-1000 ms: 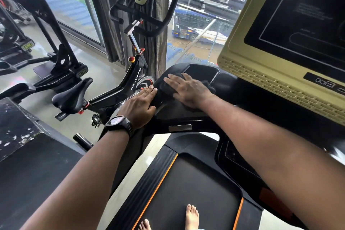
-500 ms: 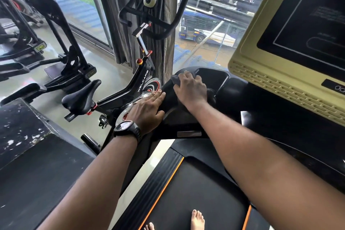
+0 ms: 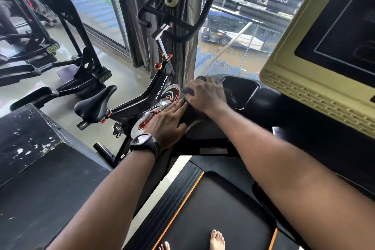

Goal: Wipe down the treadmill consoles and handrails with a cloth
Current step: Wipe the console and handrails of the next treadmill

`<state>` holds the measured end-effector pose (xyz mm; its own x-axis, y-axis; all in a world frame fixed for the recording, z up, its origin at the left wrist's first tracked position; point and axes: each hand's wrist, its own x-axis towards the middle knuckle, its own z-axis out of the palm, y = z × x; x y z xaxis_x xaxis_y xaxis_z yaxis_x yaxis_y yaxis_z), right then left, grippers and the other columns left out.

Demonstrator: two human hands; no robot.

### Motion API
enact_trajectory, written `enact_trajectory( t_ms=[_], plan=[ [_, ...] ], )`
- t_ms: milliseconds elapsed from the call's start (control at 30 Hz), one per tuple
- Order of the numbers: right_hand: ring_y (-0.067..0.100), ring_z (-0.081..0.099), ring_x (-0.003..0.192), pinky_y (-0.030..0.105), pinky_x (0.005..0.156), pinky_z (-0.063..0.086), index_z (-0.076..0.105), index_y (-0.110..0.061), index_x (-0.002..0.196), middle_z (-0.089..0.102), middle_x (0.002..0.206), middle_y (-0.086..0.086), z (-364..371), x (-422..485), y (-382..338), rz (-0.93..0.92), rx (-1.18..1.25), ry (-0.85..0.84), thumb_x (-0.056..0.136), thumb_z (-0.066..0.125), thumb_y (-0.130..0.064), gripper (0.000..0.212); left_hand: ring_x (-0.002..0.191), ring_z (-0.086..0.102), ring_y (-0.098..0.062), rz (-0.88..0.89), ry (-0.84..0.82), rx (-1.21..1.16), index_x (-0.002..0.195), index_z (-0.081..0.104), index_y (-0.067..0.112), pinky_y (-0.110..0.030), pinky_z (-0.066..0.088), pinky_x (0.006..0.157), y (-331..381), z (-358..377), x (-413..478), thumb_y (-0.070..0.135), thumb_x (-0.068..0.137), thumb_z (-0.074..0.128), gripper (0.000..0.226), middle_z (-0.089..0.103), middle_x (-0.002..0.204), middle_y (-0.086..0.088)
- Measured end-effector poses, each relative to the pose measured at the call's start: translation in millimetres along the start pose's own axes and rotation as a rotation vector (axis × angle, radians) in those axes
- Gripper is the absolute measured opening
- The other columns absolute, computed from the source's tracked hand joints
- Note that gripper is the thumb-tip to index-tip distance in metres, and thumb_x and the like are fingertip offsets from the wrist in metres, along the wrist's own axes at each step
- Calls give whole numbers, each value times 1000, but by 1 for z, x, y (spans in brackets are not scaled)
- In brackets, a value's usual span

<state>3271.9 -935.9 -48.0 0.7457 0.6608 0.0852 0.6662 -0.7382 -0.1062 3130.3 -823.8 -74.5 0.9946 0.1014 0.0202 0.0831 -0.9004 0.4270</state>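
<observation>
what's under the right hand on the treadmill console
A dark cloth, bunched, pokes out beside the right hand at the thumb and wrist side. It lies on the black console. The cloth's middle and the console beneath the palm are covered.

Right hand (image 3: 205,95) curled over dark cloth (image 3: 230,96) on treadmill console (image 3: 250,89), left hand (image 3: 166,124) flat beside it
</observation>
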Motion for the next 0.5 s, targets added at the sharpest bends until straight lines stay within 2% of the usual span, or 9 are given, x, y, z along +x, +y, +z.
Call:
enact_trajectory(
  t_ms=[67,133,233,300,400,500],
  plan=[
    [30,48,129,53,99,41,67,-29,121,63,132,0,-9,15,9,73,40,-68,96,50,-51,38,152,20,-12,-1,8,-12,156,33,16,-16,7,119,1,0,-1,35,78,36,80,25,164,-2],
    [34,44,130,57,99,42,66,-25,123,59,133,3,-12,26,16,267,135,-86,95,51,-53,43,151,22,-12,-9,27,-27,155,35,15,-12,3,116,2,1,-2,34,78,37,79,28,163,-3],
    [43,35,136,61,98,45,56,-19,136,47,144,5,-8,28,12,493,189,-118,90,52,-62,64,151,23,-13,-17,34,-52,154,37,15,-11,2,115,3,-1,-1,33,78,38,79,30,162,-4],
    [45,37,132,59,96,47,52,-17,141,44,145,6,-7,18,6,501,192,-139,89,54,-65,71,151,25,-14,-26,29,-70,153,39,14,-12,4,115,4,-2,-2,33,77,39,79,32,161,-5],
    [41,45,123,55,96,48,55,-18,139,50,140,7,-8,-3,1,392,171,-101,93,54,-51,56,149,28,-15,-33,32,-88,152,41,14,-11,7,113,6,-4,-2,33,76,41,79,34,160,-6],
    [39,52,117,52,95,49,63,-15,130,58,129,8,-22,-21,-6,283,50,-141,91,60,-39,46,149,28,-13,-35,33,-92,152,41,15,-12,10,112,5,-5,-3,31,83,48,71,34,160,-4]
  ],
)
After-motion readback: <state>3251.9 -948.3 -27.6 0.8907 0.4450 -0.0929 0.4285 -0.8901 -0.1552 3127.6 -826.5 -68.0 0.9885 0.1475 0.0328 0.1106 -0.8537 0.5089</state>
